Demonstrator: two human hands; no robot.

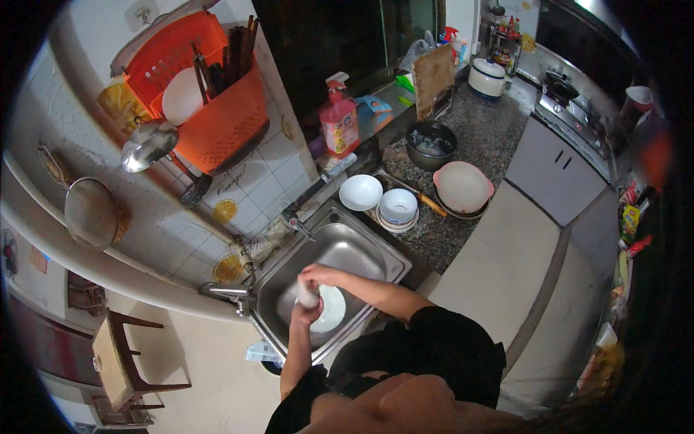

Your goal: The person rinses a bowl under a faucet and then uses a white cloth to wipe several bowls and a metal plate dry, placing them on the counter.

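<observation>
Both my hands are over the steel sink (347, 246), closed around a small pale, whitish rounded thing (308, 295) whose kind I cannot make out. My left hand (307, 312) grips its lower end. At its upper end, my right hand (318, 275) has its fingers bent over it. Just right of my left hand, a white bowl or plate (331, 311) lies in the sink, partly hidden by the hands. A faucet (230, 291) stands at the sink's left corner, and a second tap (298, 226) is on the wall side.
On the granite counter beyond the sink are white bowls (361, 192), a dark pot (431, 145), a pinkish pan (463, 186) and a white lidded pot (486, 77). A pink pump bottle (338, 119) stands on the ledge. An orange utensil rack (224, 123) and a ladle (150, 147) hang upper left.
</observation>
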